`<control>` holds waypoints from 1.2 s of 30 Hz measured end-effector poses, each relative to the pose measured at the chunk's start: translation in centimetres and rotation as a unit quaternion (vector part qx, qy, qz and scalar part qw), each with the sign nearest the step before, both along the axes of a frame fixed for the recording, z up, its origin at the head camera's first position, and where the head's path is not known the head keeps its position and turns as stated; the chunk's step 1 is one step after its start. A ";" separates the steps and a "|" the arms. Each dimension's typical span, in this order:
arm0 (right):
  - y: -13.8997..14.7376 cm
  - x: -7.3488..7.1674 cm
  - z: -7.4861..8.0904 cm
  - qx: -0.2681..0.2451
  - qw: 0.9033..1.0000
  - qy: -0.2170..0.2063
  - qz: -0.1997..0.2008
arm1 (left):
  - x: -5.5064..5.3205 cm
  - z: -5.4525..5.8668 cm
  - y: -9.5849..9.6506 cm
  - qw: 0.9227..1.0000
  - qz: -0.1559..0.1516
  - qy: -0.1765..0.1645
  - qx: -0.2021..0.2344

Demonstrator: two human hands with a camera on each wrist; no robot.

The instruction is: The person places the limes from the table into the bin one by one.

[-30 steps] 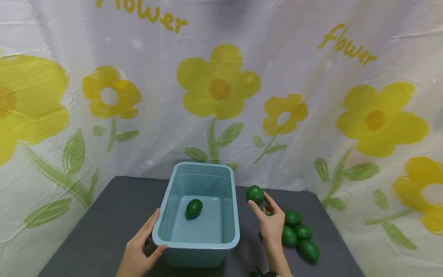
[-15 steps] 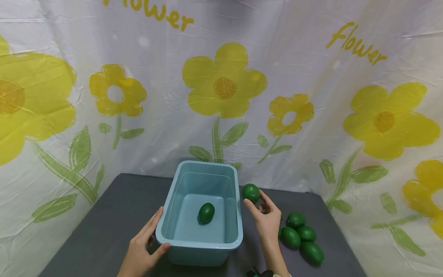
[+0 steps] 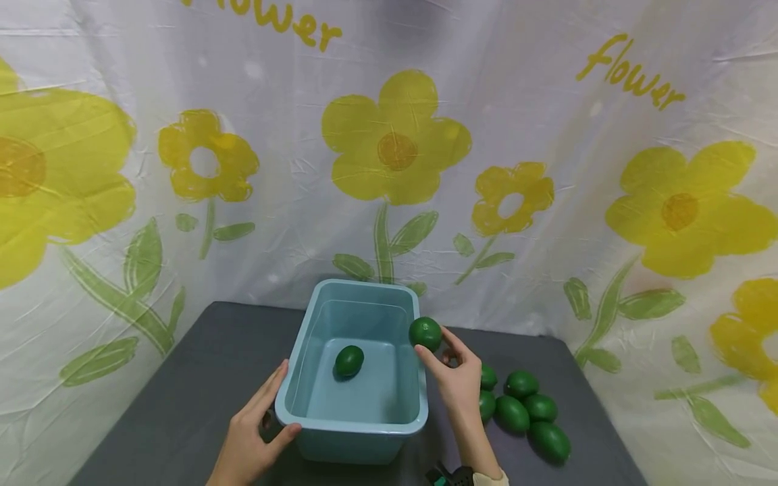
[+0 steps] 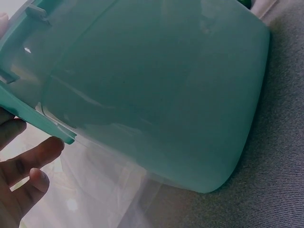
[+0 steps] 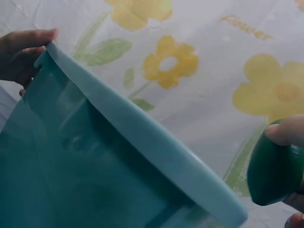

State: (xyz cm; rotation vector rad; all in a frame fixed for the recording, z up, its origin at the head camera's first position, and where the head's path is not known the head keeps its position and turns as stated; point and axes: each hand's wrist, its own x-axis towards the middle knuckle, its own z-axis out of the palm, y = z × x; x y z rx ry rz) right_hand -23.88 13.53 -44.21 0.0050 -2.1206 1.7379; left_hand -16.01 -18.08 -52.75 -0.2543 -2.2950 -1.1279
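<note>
A light blue plastic bin (image 3: 352,426) stands on the dark table. My left hand (image 3: 246,432) holds its near left corner, with the fingers along the left side and the thumb at the front rim. One glossy green egg-shaped fruit (image 3: 349,362) lies on the bin floor. Between thumb and fingers, my right hand (image 3: 460,381) holds another green egg-shaped fruit (image 3: 425,334), which overlaps the bin's right rim in the head view. The right wrist view shows this held fruit (image 5: 273,166) beside the rim, its lower end pointed.
Several more green fruits (image 3: 512,414) lie in a group on the table (image 3: 176,405), right of the bin and beside my right forearm. A white curtain (image 3: 273,169) with painted yellow flowers hangs behind and at both sides of the table.
My right hand has moved left with its fruit, from beside the bin to its right rim. The fruit inside rolled right, then back left. My left hand stays at the corner.
</note>
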 end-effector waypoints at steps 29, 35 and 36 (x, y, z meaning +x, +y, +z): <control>0.6 -1.0 -0.1 0.100 0.994 0.039 0.025 | 0.0 -0.1 0.3 1.000 0.007 0.015 0.004; 1.3 -0.8 -0.5 0.088 0.995 0.041 0.022 | -0.1 -0.1 0.3 1.000 0.005 0.012 0.001; 1.4 -0.7 -0.5 0.089 0.995 0.040 0.021 | -0.1 -0.1 0.3 1.000 0.007 0.009 0.000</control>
